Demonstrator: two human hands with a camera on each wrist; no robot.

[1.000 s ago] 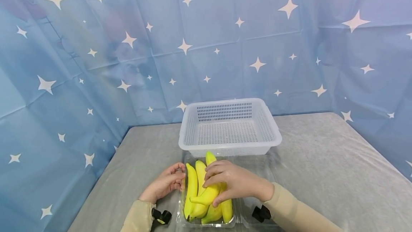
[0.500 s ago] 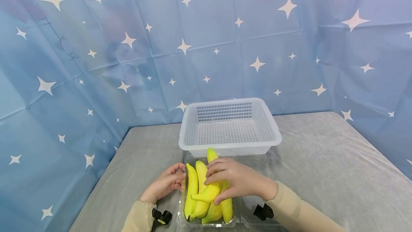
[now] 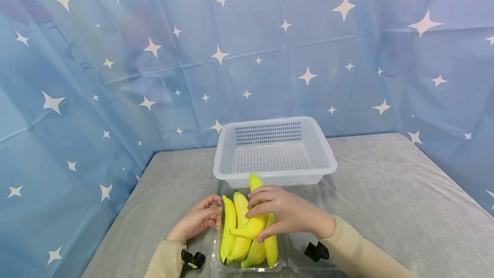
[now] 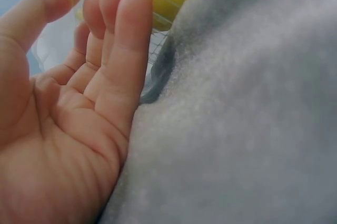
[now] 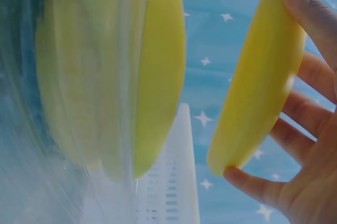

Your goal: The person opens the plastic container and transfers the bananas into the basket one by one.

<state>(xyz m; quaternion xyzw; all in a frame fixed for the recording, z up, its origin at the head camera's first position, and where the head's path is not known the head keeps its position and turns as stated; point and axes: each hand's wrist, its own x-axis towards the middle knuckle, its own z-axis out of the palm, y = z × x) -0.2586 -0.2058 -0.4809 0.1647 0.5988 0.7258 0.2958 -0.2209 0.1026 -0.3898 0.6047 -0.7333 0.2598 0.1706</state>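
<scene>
In the head view my right hand (image 3: 285,211) holds a yellow banana (image 3: 251,227) above the clear plastic clamshell box (image 3: 252,270). The right wrist view shows the thumb and fingers spread along this banana (image 5: 258,77), raised apart from the ones behind the clear wall. Several more bananas (image 3: 229,226) lie lengthwise in the box. Beside its left wall rests my left hand (image 3: 197,219), with nothing in its grasp. Its fingers (image 4: 131,34) are loosely bent near the box wall; whether they touch it I cannot tell.
Just behind the box stands a white perforated plastic basket (image 3: 275,175) with nothing in it. The clear lid (image 3: 308,194) lies folded out to the right, partly under my right arm. A grey cloth (image 3: 386,192) covers the table, and a blue star-patterned curtain (image 3: 262,76) hangs behind.
My right hand has lifted the banana slightly, up and away from the others in the box. The left hand has stayed in place.
</scene>
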